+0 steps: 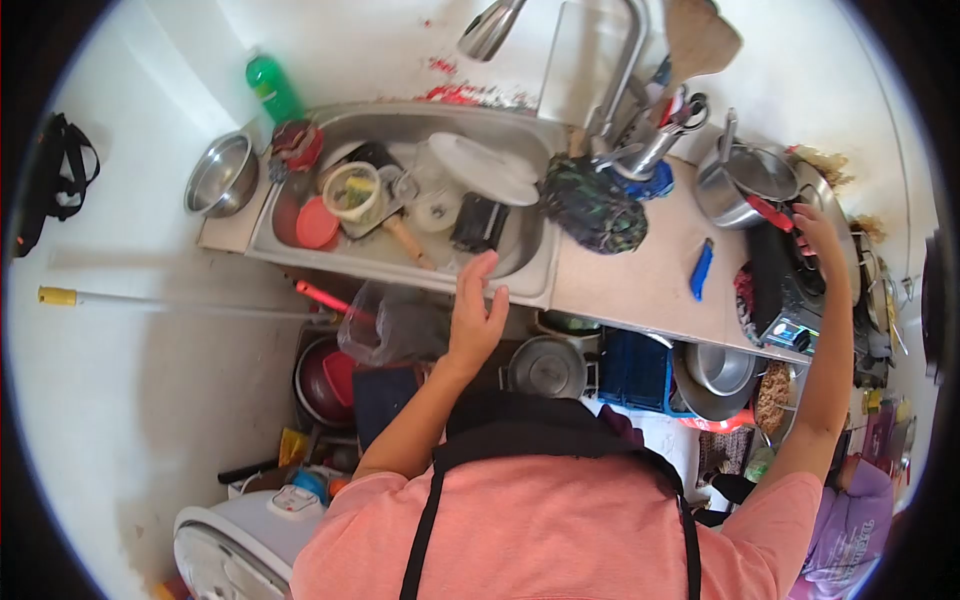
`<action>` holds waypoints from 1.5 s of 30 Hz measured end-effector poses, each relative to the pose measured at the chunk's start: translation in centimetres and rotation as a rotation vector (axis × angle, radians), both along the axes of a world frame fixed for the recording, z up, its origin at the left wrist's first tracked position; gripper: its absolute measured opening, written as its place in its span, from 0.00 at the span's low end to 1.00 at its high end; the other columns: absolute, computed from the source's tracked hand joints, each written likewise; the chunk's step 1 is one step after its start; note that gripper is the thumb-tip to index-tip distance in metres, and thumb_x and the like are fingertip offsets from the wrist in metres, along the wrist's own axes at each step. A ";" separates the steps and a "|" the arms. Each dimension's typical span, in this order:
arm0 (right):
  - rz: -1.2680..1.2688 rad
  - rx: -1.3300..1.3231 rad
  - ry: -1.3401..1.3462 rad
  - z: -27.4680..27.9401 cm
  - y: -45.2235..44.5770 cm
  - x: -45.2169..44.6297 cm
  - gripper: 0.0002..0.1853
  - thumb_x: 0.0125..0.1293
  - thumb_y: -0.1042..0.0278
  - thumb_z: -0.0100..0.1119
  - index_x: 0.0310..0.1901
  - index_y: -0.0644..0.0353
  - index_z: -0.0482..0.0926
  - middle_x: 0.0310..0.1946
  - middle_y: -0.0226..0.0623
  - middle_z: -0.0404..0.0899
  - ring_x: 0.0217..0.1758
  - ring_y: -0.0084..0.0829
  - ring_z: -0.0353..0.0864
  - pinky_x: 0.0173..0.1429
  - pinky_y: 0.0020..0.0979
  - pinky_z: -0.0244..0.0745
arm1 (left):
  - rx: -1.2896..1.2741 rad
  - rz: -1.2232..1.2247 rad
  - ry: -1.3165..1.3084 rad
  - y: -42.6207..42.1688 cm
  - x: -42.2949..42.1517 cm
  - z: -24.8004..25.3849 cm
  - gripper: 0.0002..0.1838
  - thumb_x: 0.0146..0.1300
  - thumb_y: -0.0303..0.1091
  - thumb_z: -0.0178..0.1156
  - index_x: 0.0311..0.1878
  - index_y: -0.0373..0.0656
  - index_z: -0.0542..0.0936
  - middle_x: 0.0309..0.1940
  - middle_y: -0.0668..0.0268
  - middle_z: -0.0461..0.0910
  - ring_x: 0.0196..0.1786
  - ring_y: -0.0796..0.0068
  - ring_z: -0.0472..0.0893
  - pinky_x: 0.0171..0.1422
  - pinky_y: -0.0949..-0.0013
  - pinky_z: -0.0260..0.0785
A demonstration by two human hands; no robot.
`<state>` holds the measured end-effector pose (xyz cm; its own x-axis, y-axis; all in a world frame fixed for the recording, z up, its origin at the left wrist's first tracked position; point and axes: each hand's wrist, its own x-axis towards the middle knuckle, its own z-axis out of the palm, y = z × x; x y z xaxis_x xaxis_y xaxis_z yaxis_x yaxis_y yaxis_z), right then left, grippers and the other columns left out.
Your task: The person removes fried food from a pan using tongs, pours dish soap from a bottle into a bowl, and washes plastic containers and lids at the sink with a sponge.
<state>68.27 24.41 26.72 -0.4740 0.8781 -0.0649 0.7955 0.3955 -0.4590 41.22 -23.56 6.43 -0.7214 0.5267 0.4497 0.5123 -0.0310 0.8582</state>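
My left hand [477,315] is raised over the front rim of the steel sink [400,280], its fingers apart with nothing in them. Close to its fingertips, inside the sink, lies a black container [480,222]. On the right, my right hand [815,232] is at the end of a red handle [770,212], its fingers curled around it. That handle lies against a steel pot [727,192] beside the stove [795,325]. The sink also holds a white plate [485,170], a round tub [352,192], a red lid [317,222] and a wooden handle [408,243].
A steel bowl [222,175] and a green bottle [273,88] stand left of the sink. Right of it are a dark plastic bag [595,205], a utensil holder [650,150] and a blue-handled tool [702,270]. The faucet [625,70] arches overhead. Pots [548,368] sit below the counter.
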 end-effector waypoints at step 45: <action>0.398 0.568 0.263 -13.4 -20.2 -25.8 0.19 0.63 0.68 0.56 0.56 0.55 0.75 0.58 0.47 0.68 0.62 0.47 0.64 0.65 0.42 0.58 | -0.484 0.613 -0.149 -8.0 -28.3 -3.8 0.33 0.59 0.36 0.56 0.65 0.36 0.58 0.61 0.43 0.62 0.60 0.38 0.68 0.62 0.52 0.63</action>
